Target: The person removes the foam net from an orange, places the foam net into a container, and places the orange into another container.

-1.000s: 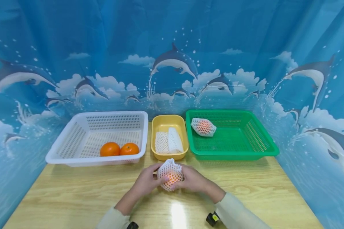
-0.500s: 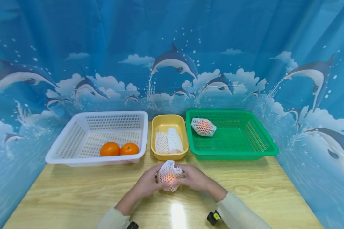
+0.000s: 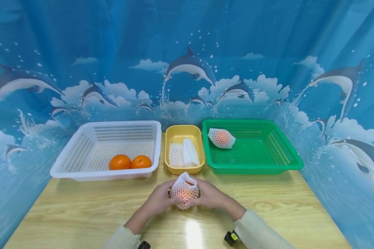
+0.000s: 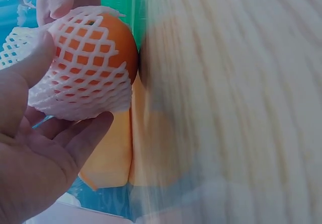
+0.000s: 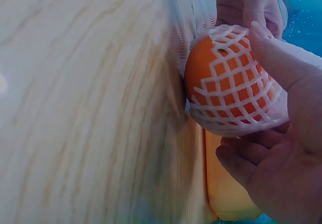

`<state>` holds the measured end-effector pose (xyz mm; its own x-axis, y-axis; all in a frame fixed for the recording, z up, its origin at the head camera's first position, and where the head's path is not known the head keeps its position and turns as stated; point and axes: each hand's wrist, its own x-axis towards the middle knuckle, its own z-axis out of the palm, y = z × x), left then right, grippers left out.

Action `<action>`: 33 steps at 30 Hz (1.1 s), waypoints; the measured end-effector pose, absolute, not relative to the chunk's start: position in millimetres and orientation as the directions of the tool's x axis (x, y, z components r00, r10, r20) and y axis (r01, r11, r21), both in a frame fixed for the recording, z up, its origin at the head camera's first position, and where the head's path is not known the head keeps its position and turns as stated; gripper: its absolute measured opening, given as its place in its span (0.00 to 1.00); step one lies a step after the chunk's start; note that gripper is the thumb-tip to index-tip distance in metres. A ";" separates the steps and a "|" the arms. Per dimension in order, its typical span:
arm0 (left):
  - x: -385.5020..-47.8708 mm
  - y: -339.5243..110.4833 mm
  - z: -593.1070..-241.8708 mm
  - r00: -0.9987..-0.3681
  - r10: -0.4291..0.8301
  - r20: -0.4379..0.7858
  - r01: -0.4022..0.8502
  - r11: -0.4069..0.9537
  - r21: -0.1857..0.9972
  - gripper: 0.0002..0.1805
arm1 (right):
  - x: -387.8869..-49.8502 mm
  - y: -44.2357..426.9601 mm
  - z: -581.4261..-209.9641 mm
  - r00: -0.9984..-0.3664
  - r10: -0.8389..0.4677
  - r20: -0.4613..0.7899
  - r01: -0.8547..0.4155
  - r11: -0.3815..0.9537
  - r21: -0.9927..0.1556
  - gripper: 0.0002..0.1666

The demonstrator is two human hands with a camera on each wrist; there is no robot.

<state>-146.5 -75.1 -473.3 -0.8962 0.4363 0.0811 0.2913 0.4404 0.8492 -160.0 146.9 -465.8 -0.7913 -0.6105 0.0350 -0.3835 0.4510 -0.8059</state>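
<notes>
An orange point(image 4: 123, 43) sits in a white foam net sleeve point(image 3: 184, 193), low over the wooden table in front of the yellow tray. My left hand point(image 3: 159, 199) grips it from the left, thumb on the near side and fingers round the far side. From the right, my right hand point(image 3: 210, 194) holds the same orange with thumb and curled fingers. The net covers most of the fruit. In the right wrist view, bare orange peel point(image 5: 198, 65) shows past the net's lower edge, at the table. Loose net stands up at the top.
A white basket point(image 3: 65, 169) at the left holds two bare oranges point(image 3: 119, 162). Folded foam nets point(image 3: 190, 152) lie in the yellow tray point(image 3: 183, 130). The green basket point(image 3: 261, 168) at the right contains a netted orange point(image 3: 222, 138). A dolphin-print curtain point(image 3: 187, 34) hangs behind.
Both hands stay round the netted orange in nearly the same place. The top of the net has shifted, and its opening now shows some orange peel inside.
</notes>
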 end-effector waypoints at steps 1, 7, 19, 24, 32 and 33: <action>-146.3 -75.6 -473.4 -0.899 0.431 0.080 0.292 0.450 0.844 0.36 | -159.8 145.9 -466.0 -0.791 -0.610 0.034 -0.378 0.446 -0.811 0.54; -145.1 -78.1 -472.7 -0.900 0.425 0.094 0.303 0.457 0.836 0.30 | -159.3 143.0 -467.5 -0.786 -0.616 0.050 -0.403 0.450 -0.797 0.52; -145.7 -78.3 -473.2 -0.888 0.458 0.046 0.248 0.391 0.886 0.38 | -162.1 145.4 -465.7 -0.768 -0.640 0.020 -0.386 0.438 -0.812 0.41; -144.9 -77.5 -474.3 -0.883 0.465 0.061 0.273 0.403 0.873 0.40 | -160.3 147.2 -462.8 -0.759 -0.651 -0.004 -0.379 0.447 -0.810 0.40; -145.1 -75.3 -473.1 -0.880 0.470 0.065 0.281 0.404 0.870 0.39 | -158.9 153.7 -461.4 -0.776 -0.631 0.008 -0.433 0.523 -0.735 0.43; -145.2 -75.0 -473.1 -0.879 0.471 0.066 0.282 0.405 0.870 0.39 | -159.2 153.8 -461.5 -0.774 -0.633 0.013 -0.432 0.513 -0.742 0.42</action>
